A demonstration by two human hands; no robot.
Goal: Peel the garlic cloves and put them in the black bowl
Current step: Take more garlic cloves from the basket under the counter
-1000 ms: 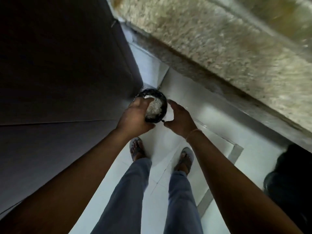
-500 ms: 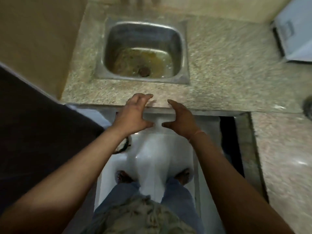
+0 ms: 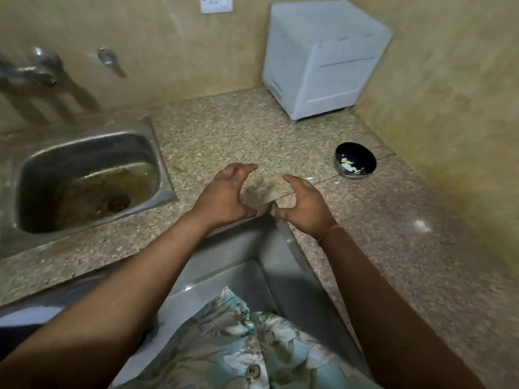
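A black bowl [image 3: 355, 160] stands on the speckled stone counter [image 3: 365, 220] to the right, with a few pale peeled garlic cloves [image 3: 348, 165] inside. My left hand [image 3: 224, 196] and my right hand [image 3: 304, 204] hover side by side above the counter's inner corner, left of the bowl. Both have relaxed, slightly curved fingers and hold nothing. The thumbs point toward each other with a small gap between them.
A steel sink [image 3: 87, 181] with brownish residue sits at the left, with taps [image 3: 36, 71] on the wall above it. A white box-like appliance [image 3: 323, 57] stands in the back corner. A wall socket [image 3: 216, 3] is at the top. The counter forms an L around me.
One second ago my left hand held a black bowl of pale scraps over the floor. That bowl is gone from my hands, and my view has risen to the counter.
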